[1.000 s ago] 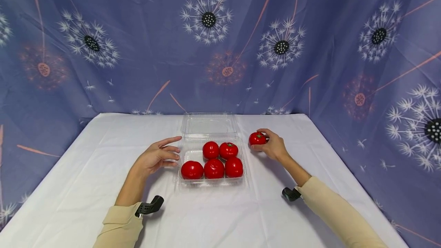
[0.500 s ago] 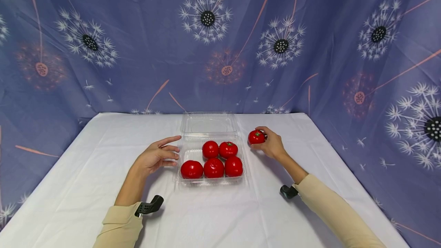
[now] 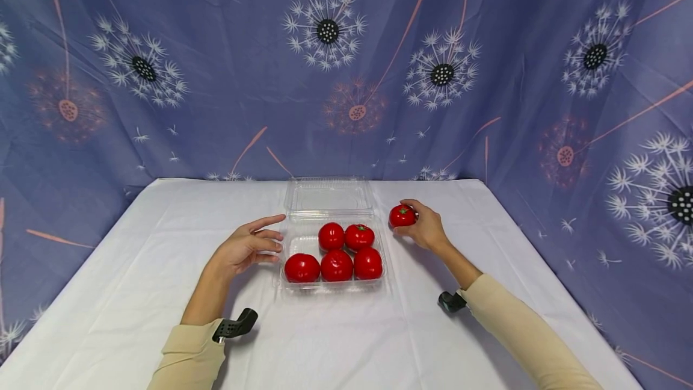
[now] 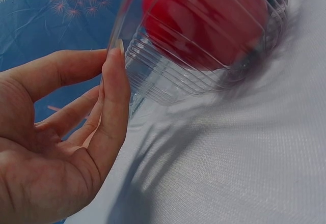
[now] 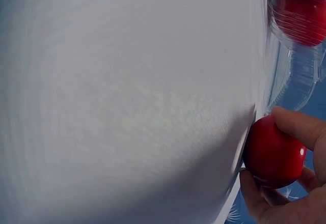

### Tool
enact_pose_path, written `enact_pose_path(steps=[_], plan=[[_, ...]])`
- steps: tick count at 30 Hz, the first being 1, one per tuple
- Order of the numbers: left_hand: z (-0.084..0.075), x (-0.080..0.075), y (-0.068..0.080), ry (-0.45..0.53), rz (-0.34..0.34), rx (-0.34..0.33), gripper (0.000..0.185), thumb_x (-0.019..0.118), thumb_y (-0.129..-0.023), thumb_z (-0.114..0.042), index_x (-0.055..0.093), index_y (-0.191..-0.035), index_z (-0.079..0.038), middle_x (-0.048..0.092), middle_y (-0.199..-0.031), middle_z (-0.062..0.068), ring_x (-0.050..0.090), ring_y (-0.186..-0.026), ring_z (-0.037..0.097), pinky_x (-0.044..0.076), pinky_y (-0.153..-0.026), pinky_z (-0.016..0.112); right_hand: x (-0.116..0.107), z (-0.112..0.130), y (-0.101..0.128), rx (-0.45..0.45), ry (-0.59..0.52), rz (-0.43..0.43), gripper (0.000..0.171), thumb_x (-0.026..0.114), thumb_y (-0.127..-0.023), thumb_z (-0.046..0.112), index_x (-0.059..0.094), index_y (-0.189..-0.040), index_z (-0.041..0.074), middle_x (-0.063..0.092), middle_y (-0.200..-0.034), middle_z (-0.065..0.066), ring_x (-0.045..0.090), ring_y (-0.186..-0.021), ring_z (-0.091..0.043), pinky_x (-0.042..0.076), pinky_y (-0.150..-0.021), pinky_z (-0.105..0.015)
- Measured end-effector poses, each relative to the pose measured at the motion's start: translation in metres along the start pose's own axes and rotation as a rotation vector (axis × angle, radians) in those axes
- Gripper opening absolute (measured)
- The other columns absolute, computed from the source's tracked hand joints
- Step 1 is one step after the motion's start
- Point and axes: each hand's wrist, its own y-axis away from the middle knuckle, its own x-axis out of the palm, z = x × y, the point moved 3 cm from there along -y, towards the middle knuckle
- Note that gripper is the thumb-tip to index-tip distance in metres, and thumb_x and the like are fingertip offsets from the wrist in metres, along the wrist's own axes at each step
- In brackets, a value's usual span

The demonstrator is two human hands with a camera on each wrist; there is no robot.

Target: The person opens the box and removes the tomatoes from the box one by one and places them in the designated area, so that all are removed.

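Note:
My right hand [image 3: 428, 227] grips a red tomato [image 3: 401, 216] with a green stem mark, right of a clear plastic clamshell box [image 3: 303, 244]. In the right wrist view, thumb and fingers curl round this tomato [image 5: 274, 152]; it is close to the cloth, and I cannot tell whether it touches. Several red tomatoes [image 3: 337, 265] sit in the box, three along the front and two behind. At the back left of the box no tomato lies. My left hand [image 3: 243, 248] is at the box's left side, fingers extended, fingertips touching its wall [image 4: 147, 66].
The box's clear lid [image 3: 330, 196] lies folded back toward the rear edge of the table. A white cloth [image 3: 346, 342] covers the table. Blue curtains [image 3: 227, 65] with dandelion prints hang behind and at both sides.
My right hand and its tomato have shifted very slightly left and away from me. The left hand, box and other tomatoes stay in place.

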Motion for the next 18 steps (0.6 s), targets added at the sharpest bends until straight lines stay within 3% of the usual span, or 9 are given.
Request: enact_pose_path(steps=[18], plan=[[0.0001, -0.001, -0.0002, 0.003, 0.003, -0.003, 0.079, 0.065, -0.087, 0.01, 0.035, -0.158, -0.006, 0.063, -0.101, 0.005, 0.069, -0.077, 0.014, 0.064, -0.069, 0.031, -0.0036, 0.0037, -0.0001, 0.074, 0.006, 0.044, 0.08, 0.087, -0.077, 0.021, 0.05, -0.148, 0.011, 0.057, -0.139, -0.023, 0.058, -0.123, -0.04, 0.053, -0.102, -0.054]])
